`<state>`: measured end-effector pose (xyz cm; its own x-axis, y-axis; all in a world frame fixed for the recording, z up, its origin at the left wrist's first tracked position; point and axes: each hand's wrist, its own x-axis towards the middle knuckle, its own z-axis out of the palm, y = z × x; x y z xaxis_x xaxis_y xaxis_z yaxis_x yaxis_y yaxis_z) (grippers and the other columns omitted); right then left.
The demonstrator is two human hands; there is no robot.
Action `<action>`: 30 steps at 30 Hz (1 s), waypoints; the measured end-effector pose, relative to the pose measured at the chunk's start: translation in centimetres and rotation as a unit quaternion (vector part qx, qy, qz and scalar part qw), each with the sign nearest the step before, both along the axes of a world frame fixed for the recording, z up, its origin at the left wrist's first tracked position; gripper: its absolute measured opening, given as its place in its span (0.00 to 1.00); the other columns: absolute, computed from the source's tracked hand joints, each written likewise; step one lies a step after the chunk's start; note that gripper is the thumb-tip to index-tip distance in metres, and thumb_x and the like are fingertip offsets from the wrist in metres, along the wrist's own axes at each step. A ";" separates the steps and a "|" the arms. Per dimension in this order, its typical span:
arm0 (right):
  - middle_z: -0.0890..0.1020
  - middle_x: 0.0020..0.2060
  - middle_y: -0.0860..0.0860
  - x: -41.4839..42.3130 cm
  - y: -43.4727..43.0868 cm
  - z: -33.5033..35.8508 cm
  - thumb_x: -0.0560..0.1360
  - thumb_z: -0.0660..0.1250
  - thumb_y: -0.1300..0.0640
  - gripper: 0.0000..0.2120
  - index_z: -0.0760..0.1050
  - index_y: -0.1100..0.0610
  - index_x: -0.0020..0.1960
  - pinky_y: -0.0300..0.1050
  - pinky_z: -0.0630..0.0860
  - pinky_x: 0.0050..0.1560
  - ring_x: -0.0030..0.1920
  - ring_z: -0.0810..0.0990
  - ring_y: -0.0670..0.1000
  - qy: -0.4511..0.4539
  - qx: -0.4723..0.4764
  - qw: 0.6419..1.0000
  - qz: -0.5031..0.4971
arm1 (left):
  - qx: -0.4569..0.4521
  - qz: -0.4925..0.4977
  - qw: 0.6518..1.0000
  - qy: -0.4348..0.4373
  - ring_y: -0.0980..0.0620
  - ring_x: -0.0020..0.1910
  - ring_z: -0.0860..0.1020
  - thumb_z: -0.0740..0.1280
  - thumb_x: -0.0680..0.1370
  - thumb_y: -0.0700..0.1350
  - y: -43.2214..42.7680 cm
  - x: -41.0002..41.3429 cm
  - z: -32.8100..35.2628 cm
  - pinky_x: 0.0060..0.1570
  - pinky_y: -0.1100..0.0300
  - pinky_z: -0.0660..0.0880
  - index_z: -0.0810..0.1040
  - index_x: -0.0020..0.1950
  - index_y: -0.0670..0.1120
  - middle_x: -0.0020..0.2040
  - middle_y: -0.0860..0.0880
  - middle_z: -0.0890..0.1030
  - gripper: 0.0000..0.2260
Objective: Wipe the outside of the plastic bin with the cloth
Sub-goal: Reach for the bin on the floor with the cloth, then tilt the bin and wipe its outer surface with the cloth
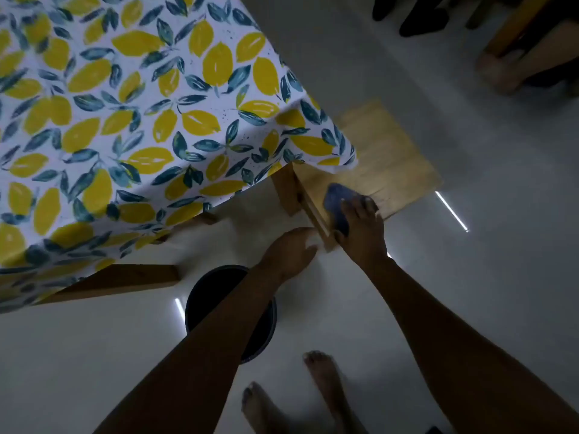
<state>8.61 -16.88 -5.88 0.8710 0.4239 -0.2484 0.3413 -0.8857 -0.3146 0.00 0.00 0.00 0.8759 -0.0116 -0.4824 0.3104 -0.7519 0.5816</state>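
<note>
A dark round plastic bin stands on the white floor below my left forearm, which hides part of its rim. My right hand presses a blue cloth flat on the near edge of a wooden chair seat. My left hand rests against the chair's wooden back rail, with its fingers curled at the rail's near end. Both hands are above and to the right of the bin and clear of it.
A table under a lemon-print cloth fills the upper left, with wooden legs below it. My bare feet stand on the glossy floor at the bottom. Another person's dark legs and wooden furniture sit at top right.
</note>
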 end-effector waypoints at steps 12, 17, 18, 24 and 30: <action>0.77 0.58 0.60 -1.6 1.4 -2.2 0.67 0.69 0.71 0.27 0.74 0.58 0.65 0.57 0.79 0.40 0.49 0.73 0.64 -0.035 0.114 0.993 -0.014 | -0.003 0.021 1.000 0.009 0.44 0.70 0.69 0.62 0.80 0.44 1.3 -1.4 -2.9 0.68 0.61 0.60 0.67 0.72 0.40 0.71 0.41 0.71 0.21; 0.73 0.60 0.59 -6.9 4.2 -1.1 0.73 0.66 0.66 0.26 0.68 0.59 0.71 0.47 0.71 0.54 0.55 0.71 0.59 -0.015 0.178 0.984 -0.023 | 0.006 0.036 0.999 0.037 0.43 0.70 0.69 0.61 0.81 0.44 3.4 -5.8 -3.6 0.68 0.58 0.63 0.65 0.74 0.40 0.72 0.41 0.70 0.21; 0.73 0.60 0.59 -8.2 4.8 -1.4 0.74 0.65 0.66 0.26 0.67 0.59 0.72 0.46 0.70 0.56 0.57 0.70 0.58 -0.002 0.197 0.980 -0.021 | 0.008 0.041 0.998 0.046 0.43 0.69 0.70 0.60 0.81 0.44 3.9 -7.1 -4.1 0.68 0.56 0.65 0.65 0.74 0.40 0.72 0.42 0.69 0.21; 0.74 0.56 0.59 -15.6 7.9 -6.7 0.75 0.63 0.67 0.27 0.66 0.59 0.73 0.51 0.75 0.52 0.53 0.72 0.59 0.052 0.235 0.970 -0.016 | 0.027 0.079 0.996 0.037 0.45 0.65 0.74 0.60 0.81 0.46 6.4 -14.2 -8.9 0.64 0.57 0.68 0.68 0.72 0.44 0.69 0.44 0.74 0.19; 0.75 0.56 0.59 -21.6 8.8 -13.5 0.75 0.63 0.68 0.26 0.67 0.60 0.72 0.45 0.70 0.50 0.52 0.72 0.58 0.061 0.235 0.970 -0.017 | 0.024 0.132 0.990 0.033 0.46 0.67 0.72 0.60 0.81 0.48 7.8 -20.9 -15.0 0.67 0.54 0.68 0.69 0.72 0.44 0.70 0.45 0.73 0.20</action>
<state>-13.01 -8.04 -19.38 0.8627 0.4865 -0.1380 0.2484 -0.6453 -0.7224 -20.94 7.83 -15.02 0.8114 0.2381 -0.5338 0.5367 -0.6651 0.5192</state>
